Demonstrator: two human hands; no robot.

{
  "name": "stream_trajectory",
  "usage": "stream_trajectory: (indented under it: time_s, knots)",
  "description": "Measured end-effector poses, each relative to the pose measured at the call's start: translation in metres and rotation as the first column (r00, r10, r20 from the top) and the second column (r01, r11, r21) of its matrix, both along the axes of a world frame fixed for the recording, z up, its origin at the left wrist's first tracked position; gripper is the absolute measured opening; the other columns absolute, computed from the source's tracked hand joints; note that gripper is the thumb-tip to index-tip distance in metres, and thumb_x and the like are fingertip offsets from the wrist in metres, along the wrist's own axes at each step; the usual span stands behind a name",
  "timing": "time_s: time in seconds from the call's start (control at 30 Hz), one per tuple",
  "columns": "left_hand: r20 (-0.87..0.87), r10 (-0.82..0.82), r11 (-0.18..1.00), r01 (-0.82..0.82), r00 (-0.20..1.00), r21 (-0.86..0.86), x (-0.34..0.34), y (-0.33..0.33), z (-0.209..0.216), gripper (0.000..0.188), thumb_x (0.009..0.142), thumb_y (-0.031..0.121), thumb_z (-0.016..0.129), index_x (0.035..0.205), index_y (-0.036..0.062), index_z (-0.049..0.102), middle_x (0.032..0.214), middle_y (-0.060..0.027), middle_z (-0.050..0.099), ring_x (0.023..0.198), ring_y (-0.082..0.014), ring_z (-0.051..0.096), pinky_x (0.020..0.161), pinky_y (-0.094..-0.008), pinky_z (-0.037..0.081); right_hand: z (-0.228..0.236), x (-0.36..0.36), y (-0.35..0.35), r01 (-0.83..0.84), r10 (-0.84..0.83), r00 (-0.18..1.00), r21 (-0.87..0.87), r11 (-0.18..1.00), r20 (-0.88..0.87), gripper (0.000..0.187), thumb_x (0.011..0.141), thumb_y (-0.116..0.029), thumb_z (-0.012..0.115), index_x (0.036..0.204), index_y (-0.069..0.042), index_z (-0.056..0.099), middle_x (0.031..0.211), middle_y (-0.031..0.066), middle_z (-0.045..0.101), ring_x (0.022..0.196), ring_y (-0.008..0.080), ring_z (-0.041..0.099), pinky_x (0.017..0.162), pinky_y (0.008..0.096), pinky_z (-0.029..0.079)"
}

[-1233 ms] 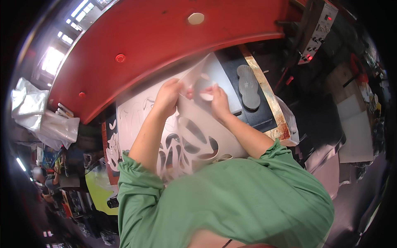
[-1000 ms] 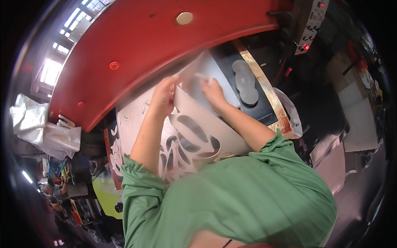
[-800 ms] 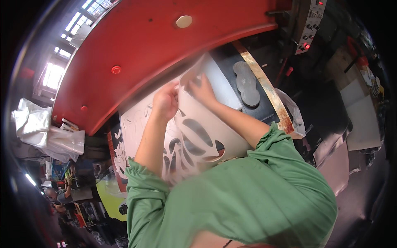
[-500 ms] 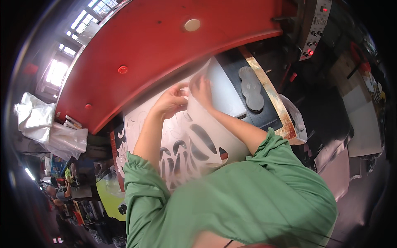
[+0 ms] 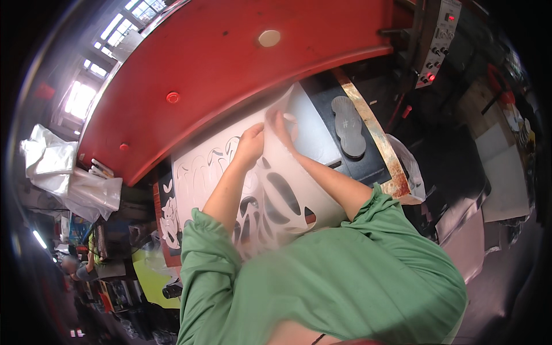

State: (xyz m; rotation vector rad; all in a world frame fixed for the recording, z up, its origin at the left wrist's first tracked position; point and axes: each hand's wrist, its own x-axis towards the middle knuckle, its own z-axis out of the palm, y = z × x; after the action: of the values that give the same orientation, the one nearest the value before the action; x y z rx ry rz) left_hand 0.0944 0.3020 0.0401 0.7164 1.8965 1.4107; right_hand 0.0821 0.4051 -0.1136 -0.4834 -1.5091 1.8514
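Note:
A white, bendy sheet (image 5: 313, 187) with curved openings cut through it is lifted and curled over in front of me. My left hand (image 5: 250, 145) is closed at the curled edge, its fingertips turned out of sight. On the right side of the fold, my right hand (image 5: 280, 129) grips the sheet, partly covered by it. A small pale cut piece (image 5: 290, 117) shows beside the right fingers. The flat part of the white material (image 5: 195, 167) carries rows of curved cut outlines.
A grey sole-shaped block (image 5: 348, 126) lies on the dark bed right of a pale board (image 5: 316, 123). The red machine beam (image 5: 230, 63) spans the far side. A control panel (image 5: 438, 46) stands far right; clear plastic bags (image 5: 75, 178) hang left. Loose cut scraps (image 5: 169, 221) lie left.
My left hand has drawn its fingers in and shifted slightly right, against the curled sheet. More curved cut outlines show left of it. The right hand has dropped slightly behind the fold.

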Motion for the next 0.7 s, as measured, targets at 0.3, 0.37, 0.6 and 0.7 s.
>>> stream_trajectory:
  time_s: [0.3,0.37,0.6,0.7]
  knots:
    - [0.268,-0.008,0.995,-0.020,0.963,0.101,-0.005,-0.005,0.010,0.019,0.097,0.013,0.055,0.106,0.0002,0.065,0.085,-0.0082,0.070,0.067,-0.0146,0.066,0.059,-0.0274,0.055,0.057,0.039,-0.005,0.053,-0.072,0.986,0.133,0.990,0.149,0.096,0.089,-0.061,0.058,0.144,0.011,0.028,0.144,0.0324,0.038,0.134,0.0415,0.040,0.110,0.0420,0.033]
    - [0.317,-0.043,0.991,0.001,0.947,0.131,-0.009,-0.006,0.009,0.021,0.096,0.012,0.056,0.109,-0.0018,0.065,0.089,-0.0082,0.070,0.071,-0.0141,0.066,0.064,-0.0274,0.054,0.063,0.043,-0.005,0.080,-0.101,0.986,0.151,0.985,0.133,0.096,0.088,-0.061,0.059,0.144,0.011,0.029,0.144,0.0320,0.039,0.134,0.0421,0.040,0.110,0.0419,0.033]
    - [0.423,-0.100,0.975,0.003,0.901,0.223,-0.021,-0.003,-0.010,0.021,0.097,0.015,0.053,0.110,0.0019,0.063,0.088,-0.0084,0.070,0.069,-0.0164,0.067,0.064,-0.0310,0.057,0.067,0.042,-0.002,0.046,-0.063,0.980,0.096,0.994,0.189,0.092,0.090,-0.060,0.057,0.142,0.011,0.032,0.142,0.0319,0.042,0.133,0.0433,0.041,0.110,0.0421,0.034]
    - [0.430,-0.108,0.971,0.004,0.896,0.237,-0.022,-0.001,-0.012,0.022,0.097,0.016,0.054,0.110,0.0017,0.064,0.088,-0.0083,0.070,0.069,-0.0169,0.068,0.064,-0.0316,0.057,0.067,0.048,0.000,0.039,-0.050,0.992,0.100,0.994,0.116,0.086,0.091,-0.058,0.055,0.140,0.011,0.035,0.138,0.0328,0.046,0.129,0.0445,0.045,0.107,0.0430,0.036]
